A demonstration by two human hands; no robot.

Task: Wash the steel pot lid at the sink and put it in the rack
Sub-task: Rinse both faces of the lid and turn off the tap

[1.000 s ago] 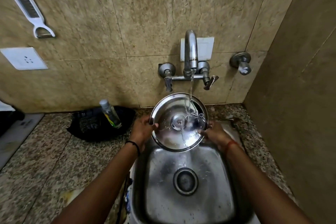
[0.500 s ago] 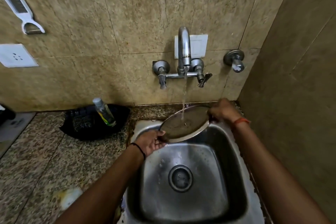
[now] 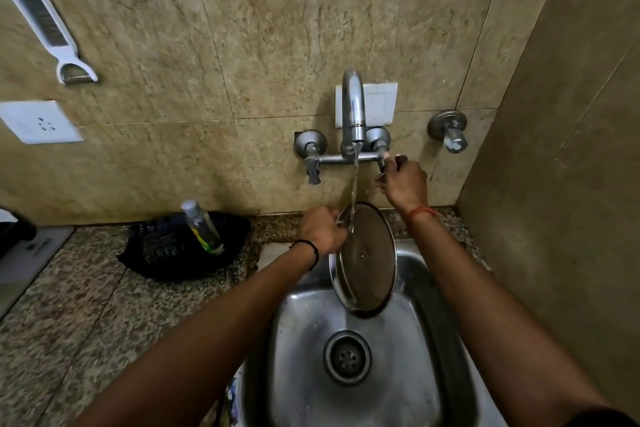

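The round steel pot lid (image 3: 367, 263) hangs nearly on edge over the steel sink (image 3: 433, 374), its underside facing me. My left hand (image 3: 322, 230) grips its upper left rim. Water runs from the wall tap (image 3: 353, 107) onto the lid's top edge. My right hand (image 3: 405, 180) is up at the tap's right handle, fingers closed around it. No rack is in view.
A clear bottle (image 3: 202, 227) stands in a black basket (image 3: 183, 246) on the granite counter (image 3: 86, 322) left of the sink. A white peeler (image 3: 45, 24) and a socket (image 3: 38, 121) are on the tiled wall. A second valve (image 3: 448, 132) sits right of the tap. A side wall closes the right.
My right hand let go of the lid and rose to the tap's right handle. The lid swung from nearly flat to almost upright, held by my left hand alone.
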